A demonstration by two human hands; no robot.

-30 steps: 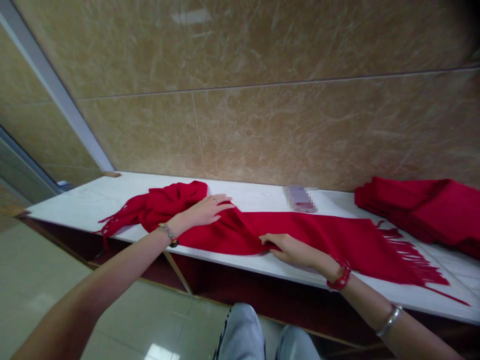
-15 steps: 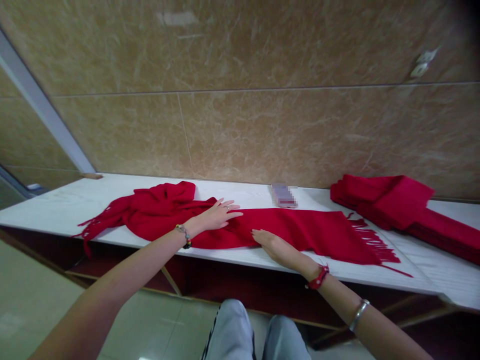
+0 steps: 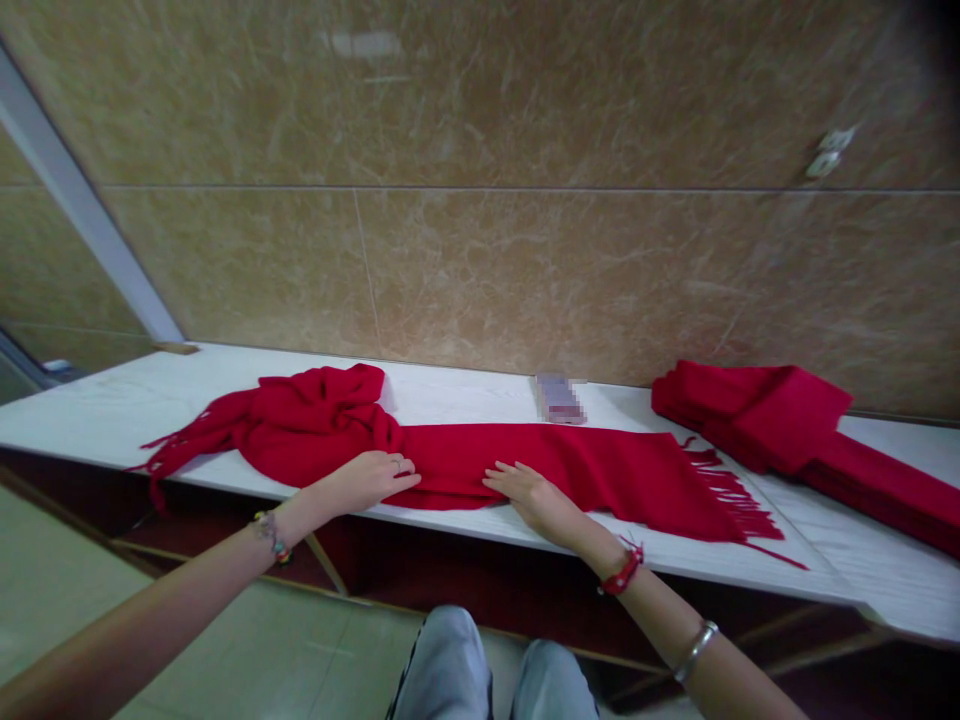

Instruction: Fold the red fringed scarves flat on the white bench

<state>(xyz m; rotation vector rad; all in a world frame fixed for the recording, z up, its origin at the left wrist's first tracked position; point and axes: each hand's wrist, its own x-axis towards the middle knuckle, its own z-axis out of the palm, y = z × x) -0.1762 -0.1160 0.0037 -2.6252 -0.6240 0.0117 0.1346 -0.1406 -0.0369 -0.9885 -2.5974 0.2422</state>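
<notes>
A red, fringed cloth scarf is touched at seven o'clock by the left hand, fingers bent, grip indiscernible; at five, by the right hand, fingers extended.

Scarf matt cloth; countertop wood-grained; bangle shiny metal; wall glossy.

Single head-worn view, looking forward and down across the bench
The camera sits above the wearer's knees, near the red scarf at mid-frame; the forearms show at lower left and lower right. It faces the tiled wall, which fills the upper half, while the bench runs off both sides and some floor shows at lower left.
</notes>
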